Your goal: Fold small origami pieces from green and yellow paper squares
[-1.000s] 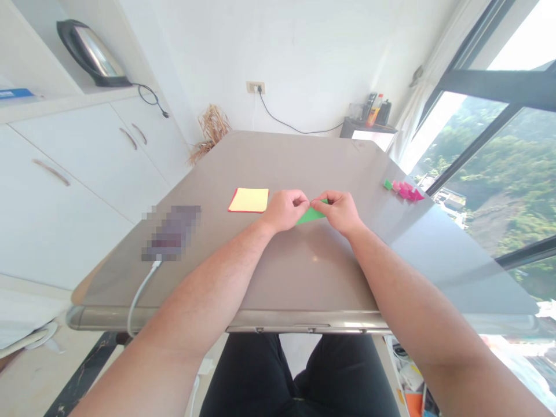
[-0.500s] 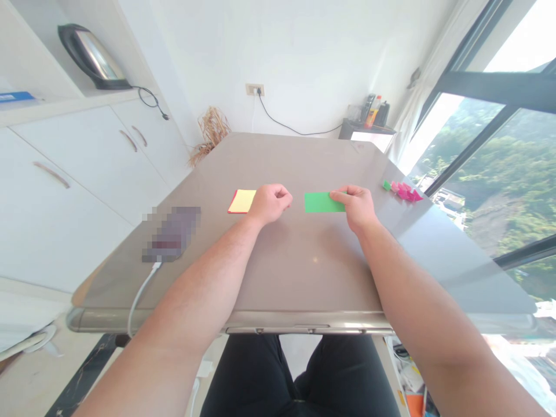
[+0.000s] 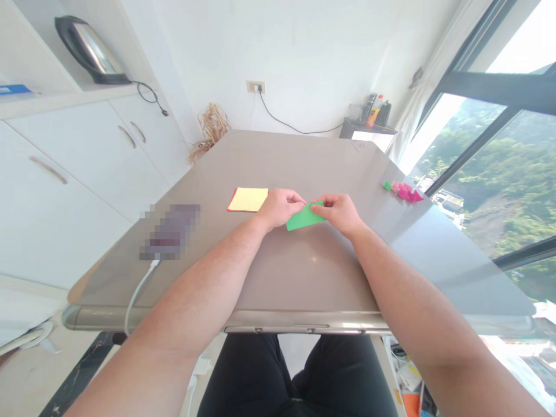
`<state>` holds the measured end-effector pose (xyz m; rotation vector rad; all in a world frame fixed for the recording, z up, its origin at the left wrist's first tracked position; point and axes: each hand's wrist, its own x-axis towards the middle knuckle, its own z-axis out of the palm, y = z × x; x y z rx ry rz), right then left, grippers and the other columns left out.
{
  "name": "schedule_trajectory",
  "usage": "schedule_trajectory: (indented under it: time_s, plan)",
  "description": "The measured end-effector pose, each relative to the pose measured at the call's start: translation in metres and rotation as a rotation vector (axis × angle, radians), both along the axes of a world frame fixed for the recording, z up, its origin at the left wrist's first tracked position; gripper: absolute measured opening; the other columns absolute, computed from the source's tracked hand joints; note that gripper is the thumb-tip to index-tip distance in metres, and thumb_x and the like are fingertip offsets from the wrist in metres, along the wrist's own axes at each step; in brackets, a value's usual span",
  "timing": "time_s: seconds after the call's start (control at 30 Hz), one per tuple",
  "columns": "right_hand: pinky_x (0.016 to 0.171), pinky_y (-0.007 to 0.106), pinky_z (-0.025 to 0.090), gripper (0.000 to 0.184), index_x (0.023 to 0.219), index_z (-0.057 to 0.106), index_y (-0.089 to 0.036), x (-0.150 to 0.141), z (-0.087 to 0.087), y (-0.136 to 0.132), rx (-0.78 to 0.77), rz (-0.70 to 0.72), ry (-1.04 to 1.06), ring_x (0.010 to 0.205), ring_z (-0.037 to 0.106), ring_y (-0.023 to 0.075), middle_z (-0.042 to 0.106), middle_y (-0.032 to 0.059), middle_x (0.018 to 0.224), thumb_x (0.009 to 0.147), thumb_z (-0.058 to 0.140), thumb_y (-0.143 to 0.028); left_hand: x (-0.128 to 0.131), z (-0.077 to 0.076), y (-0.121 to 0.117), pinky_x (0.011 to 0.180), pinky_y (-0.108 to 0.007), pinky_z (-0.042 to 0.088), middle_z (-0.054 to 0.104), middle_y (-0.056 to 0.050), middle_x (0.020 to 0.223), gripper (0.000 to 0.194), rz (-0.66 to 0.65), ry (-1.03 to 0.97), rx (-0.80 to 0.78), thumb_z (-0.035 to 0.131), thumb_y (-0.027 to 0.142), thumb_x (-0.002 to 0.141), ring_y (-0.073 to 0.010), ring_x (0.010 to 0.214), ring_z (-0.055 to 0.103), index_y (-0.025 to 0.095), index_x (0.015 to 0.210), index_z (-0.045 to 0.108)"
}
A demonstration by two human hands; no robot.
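Observation:
A green rectangle of folded paper (image 3: 306, 217) is held tilted over the middle of the table, between my two hands. My left hand (image 3: 282, 207) pinches its upper left part, with the fingertips close to the other hand. At the paper's right end, my right hand (image 3: 341, 212) grips it between thumb and fingers. Just left of my left hand lies a stack of square paper (image 3: 248, 200), yellow on top with a red edge showing below.
A blurred phone-like device (image 3: 174, 231) with a white cable (image 3: 138, 296) lies on the table (image 3: 299, 162) at left. Small pink folded paper pieces (image 3: 407, 191) and a green one (image 3: 387, 185) sit near the right edge, beside the window.
The green paper has moved left and tilted, its left end lower. My right hand came left with it, and my left hand moved right and took hold of it.

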<state>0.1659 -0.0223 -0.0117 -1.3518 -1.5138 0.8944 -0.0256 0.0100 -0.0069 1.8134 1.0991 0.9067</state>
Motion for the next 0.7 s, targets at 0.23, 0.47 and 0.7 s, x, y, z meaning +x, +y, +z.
schedule_trajectory:
  time_s: [0.23,0.47,0.7]
  plan:
    - [0.057,0.028,0.039,0.019,0.08,0.079,-0.019,-0.0045,-0.0027,-0.0009,0.123,-0.103,-0.154,0.059,0.05,0.0128,0.062,-0.0015,0.062,0.072,0.066,-0.03,0.0012,-0.0024,0.0019,0.061,-0.026,0.042,0.07,-0.002,0.072,0.019,-0.031,0.02,-0.014,0.067,0.034,0.073,-0.0151,0.067,0.06,0.016,0.077,0.074]
    - [0.064,0.028,0.044,0.016,0.083,0.078,-0.021,-0.0064,-0.0069,-0.0009,0.23,-0.064,-0.143,0.064,0.056,0.0135,0.071,-0.0003,0.072,0.075,0.066,-0.028,0.0022,-0.0056,0.0044,0.059,-0.027,0.039,0.063,0.001,0.062,0.017,0.035,0.01,-0.086,0.065,0.032,0.07,-0.0142,0.062,0.054,0.017,0.073,0.073]
    - [0.071,0.031,0.05,0.021,0.086,0.08,-0.022,-0.0056,-0.0072,-0.0014,0.216,0.024,-0.041,0.07,0.063,0.0152,0.073,0.0005,0.078,0.074,0.063,-0.023,0.0001,-0.0081,0.0094,0.063,-0.028,0.04,0.062,0.001,0.063,0.018,0.047,-0.122,-0.156,0.067,0.033,0.066,-0.0136,0.064,0.053,0.016,0.071,0.073]
